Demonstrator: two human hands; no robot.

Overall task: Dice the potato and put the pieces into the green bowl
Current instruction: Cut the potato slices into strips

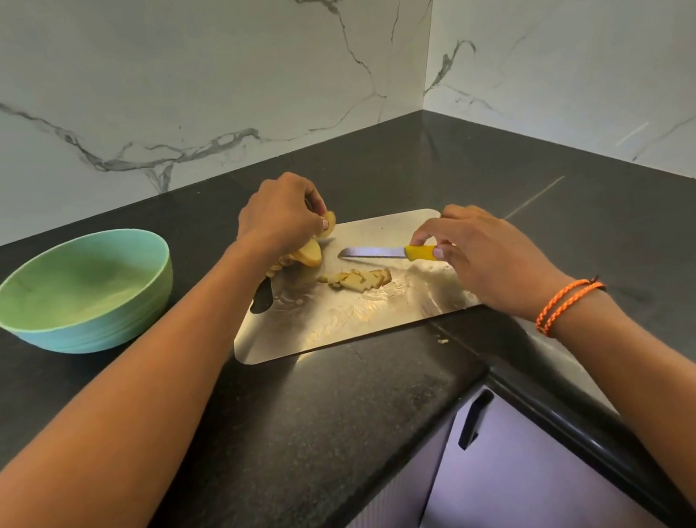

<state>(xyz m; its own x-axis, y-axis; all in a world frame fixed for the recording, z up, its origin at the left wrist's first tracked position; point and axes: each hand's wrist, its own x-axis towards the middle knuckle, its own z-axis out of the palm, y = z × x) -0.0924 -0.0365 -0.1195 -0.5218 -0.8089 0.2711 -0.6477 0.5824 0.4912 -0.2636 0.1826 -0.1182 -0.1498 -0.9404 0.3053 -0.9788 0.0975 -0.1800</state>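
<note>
Just under the left hand (pixel 278 215), whose fingers pinch a potato slice (pixel 327 223), the remaining potato (pixel 307 253) lies leftward of the knife (pixel 386 253), gripped in the right hand (pixel 477 251), its blade pointing toward the potato; the green bowl (pixel 84 294) sits farther left.

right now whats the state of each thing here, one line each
left hand: pinching a potato slice, lifted off the board
right hand: gripping the knife handle
knife: lying flat on the board, blade pointing left
potato: partly cut, on the board
cut pieces: small pile mid-board
green bowl: upright, no potato inside
cutting board: flat on the counter, smeared
</note>
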